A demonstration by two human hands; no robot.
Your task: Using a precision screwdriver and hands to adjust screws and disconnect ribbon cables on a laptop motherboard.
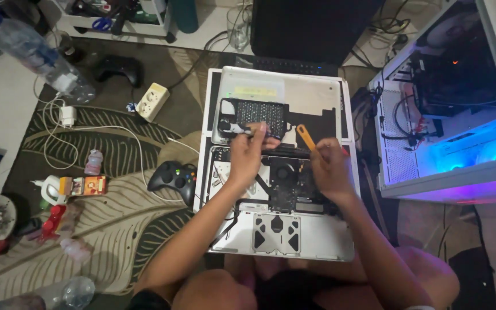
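Note:
An opened silver laptop (328,241) lies bottom-up on the rug, its circuit board and fan (285,172) exposed. My left hand (247,152) pinches a thin dark tool or cable end at the laptop's upper middle, just below a black perforated part (259,115). My right hand (329,166) grips an orange plastic pry tool (305,136) that points up and left over the board. Both forearms reach in from the bottom of the view.
A black game controller (173,179) lies left of the laptop, another (119,69) farther back. A white power strip (152,101), cables, bottles and small containers sit at left. An open, blue-lit computer case (460,155) stands at right.

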